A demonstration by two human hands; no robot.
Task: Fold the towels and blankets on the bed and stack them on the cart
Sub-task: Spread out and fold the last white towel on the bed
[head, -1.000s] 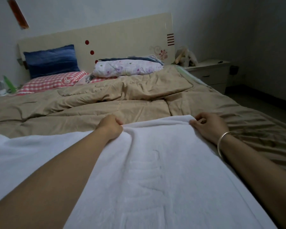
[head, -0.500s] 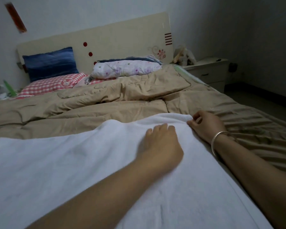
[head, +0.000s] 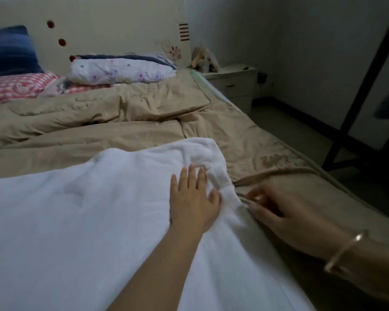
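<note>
A large white towel (head: 81, 221) lies spread over the near part of the bed, its far right corner rumpled. My left hand (head: 192, 202) presses flat on it near that corner, fingers straight. At the towel's right edge sits my right hand (head: 285, 217), blurred, with a bangle on the wrist. Its fingers are curled right at the towel's hem; whether they pinch it is unclear. A tan quilt (head: 99, 122) lies crumpled across the bed behind the towel.
Pillows, blue (head: 9, 50), red checked (head: 14, 87) and floral (head: 121, 69), lie by the headboard (head: 112, 25). A nightstand (head: 234, 84) stands right of the bed. A black metal frame (head: 366, 90) rises over the dark floor at the right.
My left hand let go of the towel's far edge and slid right, now lying flat near the corner. My right hand released the corner and pulled back along the right edge. The view turned right.
</note>
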